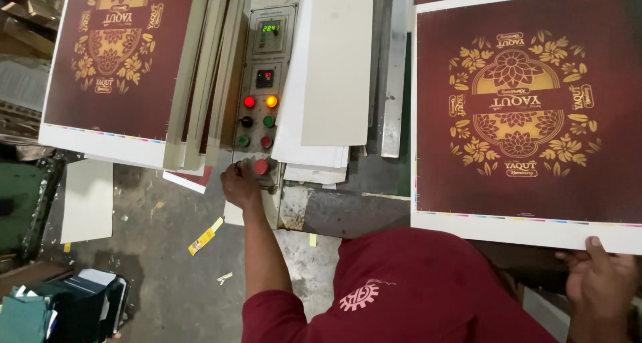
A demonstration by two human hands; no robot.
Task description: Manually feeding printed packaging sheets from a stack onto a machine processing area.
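Note:
My left hand (239, 184) reaches out to the lower end of a grey control panel (264, 55), with its fingers curled against the side of a round red knob (261, 166). My right hand (600, 281) is at the bottom right. Its thumb lies on the white front margin of a large maroon printed sheet (528, 189) with a gold floral pattern, and it holds that sheet by the edge. The sheet lies flat over the right side of the machine. My maroon sleeve and shirt fill the bottom middle.
The panel has two small digital displays, two lit lamps (260, 101) and several small buttons. White boards (328, 75) lean to its right. A stack of the same maroon sheets (120, 55) lies at the left. Paper scraps (205, 236) litter the concrete floor; dark green items (60, 309) sit bottom left.

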